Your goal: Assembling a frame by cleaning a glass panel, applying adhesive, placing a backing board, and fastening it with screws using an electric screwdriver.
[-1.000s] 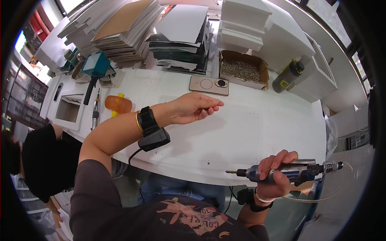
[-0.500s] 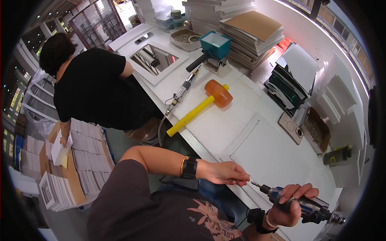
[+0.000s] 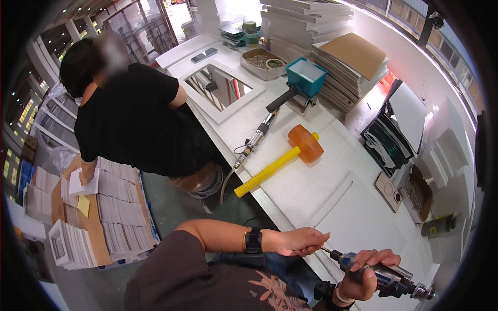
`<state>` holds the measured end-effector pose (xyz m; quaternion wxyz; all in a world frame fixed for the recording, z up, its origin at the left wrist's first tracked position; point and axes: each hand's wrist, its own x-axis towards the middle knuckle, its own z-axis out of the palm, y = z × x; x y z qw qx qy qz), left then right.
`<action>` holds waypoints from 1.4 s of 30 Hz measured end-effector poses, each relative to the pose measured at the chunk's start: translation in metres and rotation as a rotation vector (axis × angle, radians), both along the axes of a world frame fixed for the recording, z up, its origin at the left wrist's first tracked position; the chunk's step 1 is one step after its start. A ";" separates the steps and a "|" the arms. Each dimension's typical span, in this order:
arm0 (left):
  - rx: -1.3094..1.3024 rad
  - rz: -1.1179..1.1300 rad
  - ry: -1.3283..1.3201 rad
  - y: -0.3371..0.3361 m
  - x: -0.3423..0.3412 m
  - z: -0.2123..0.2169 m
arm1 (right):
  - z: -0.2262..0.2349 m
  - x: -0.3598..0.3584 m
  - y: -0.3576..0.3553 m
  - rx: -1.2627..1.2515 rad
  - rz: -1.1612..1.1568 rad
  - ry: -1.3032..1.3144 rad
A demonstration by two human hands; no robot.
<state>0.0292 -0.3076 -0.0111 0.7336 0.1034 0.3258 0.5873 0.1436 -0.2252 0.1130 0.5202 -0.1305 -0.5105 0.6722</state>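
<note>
Head view: a powered screwdriver (image 3: 384, 273), blue/black w/ metal fittings, is at lower R by the near edge of a white tabletop (image 3: 280, 197), tilted, bit (image 3: 324, 250) pointing up & L. R hand (image 3: 359, 286) is wrapped round its body. L hand (image 3: 299, 241) has fingers pinched tog. at the bit's tip; can't tell whether they hold anything small. Beyond, on the tabletop, lies a flat white panel (image 3: 363, 223). Past its far R side: a gold phone (image 3: 388, 192), a cardboard box (image 3: 423, 211) of small grey pieces (too blurred to ID), & a dark bottle (image 3: 438, 226). L of the panel: an orange-headed mallet (image 3: 306, 144) w/ yellow handle, then a silver & black hand tool (image 3: 255, 141) w/ hose over the edge, a teal container (image 3: 306, 80) w/ black handle, & a white frame (image 3: 238, 105). Stacked boards (image 3: 358, 54), brown sheet on top, stand at back. Far L, a co-worker (image 3: 135, 114) in black, turned partly away, has one hand (image 3: 85, 178) on a white piece (image 3: 85, 188) above white stacks (image 3: 122, 199).
</note>
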 end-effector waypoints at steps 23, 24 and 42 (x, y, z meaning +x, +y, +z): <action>-0.050 0.099 0.287 0.007 -0.001 0.015 | -0.005 -0.013 0.001 -0.006 -0.014 -0.019; -0.058 0.105 0.317 0.009 -0.001 0.018 | -0.007 -0.013 0.001 -0.007 -0.013 -0.019; -0.015 0.084 0.461 0.013 -0.007 0.023 | -0.012 -0.009 0.008 -0.012 -0.042 -0.007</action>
